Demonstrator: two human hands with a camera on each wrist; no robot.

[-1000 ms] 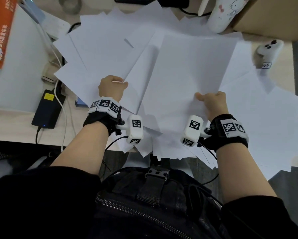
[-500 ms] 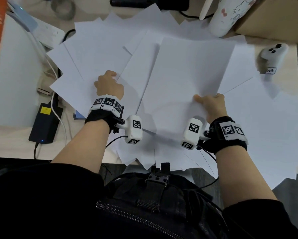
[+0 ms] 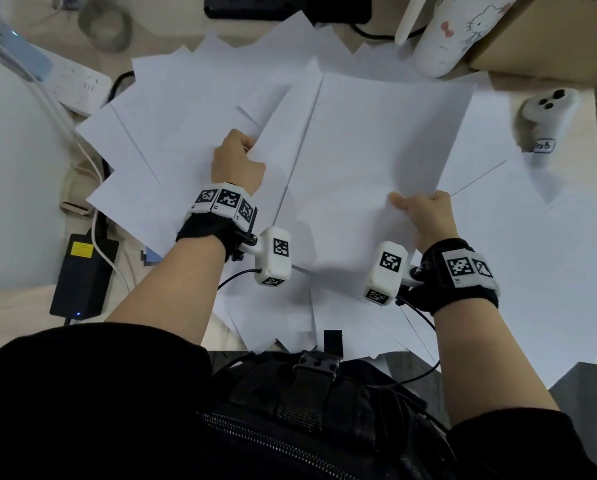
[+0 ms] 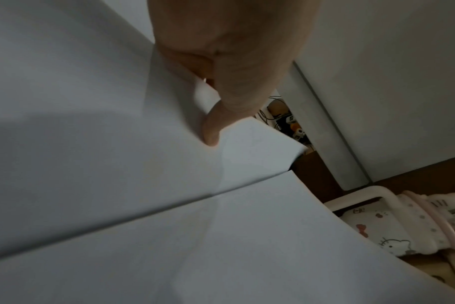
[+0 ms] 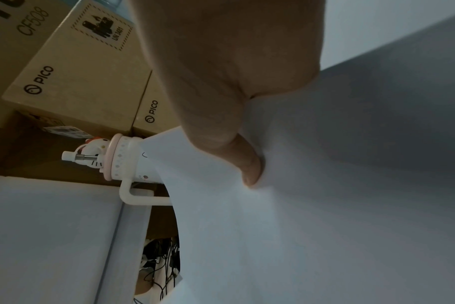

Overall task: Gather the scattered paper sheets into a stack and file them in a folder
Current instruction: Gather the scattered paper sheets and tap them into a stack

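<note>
Many white paper sheets (image 3: 186,109) lie fanned out and overlapping across the desk. My left hand (image 3: 245,147) grips the left edge of a middle sheet (image 3: 283,140), with the fingers tucked under it. In the left wrist view the thumb (image 4: 221,107) presses down on paper (image 4: 117,144). My right hand (image 3: 411,202) pinches the near right corner of the large top sheet (image 3: 376,150). In the right wrist view its thumb (image 5: 229,144) lies on top of the paper (image 5: 325,185). No folder can be told for sure.
A cartoon-cat bottle (image 3: 453,29) and a cardboard box (image 3: 549,36) stand at the back right. A white controller (image 3: 546,112) lies right of the sheets. At the left are a power strip (image 3: 75,81), a black adapter (image 3: 82,271) and a large pale flat panel (image 3: 13,168).
My left hand has left the left-hand sheets and shifted right to the edge of a middle sheet, which it now grips. The right hand keeps its pinch on the top sheet.
</note>
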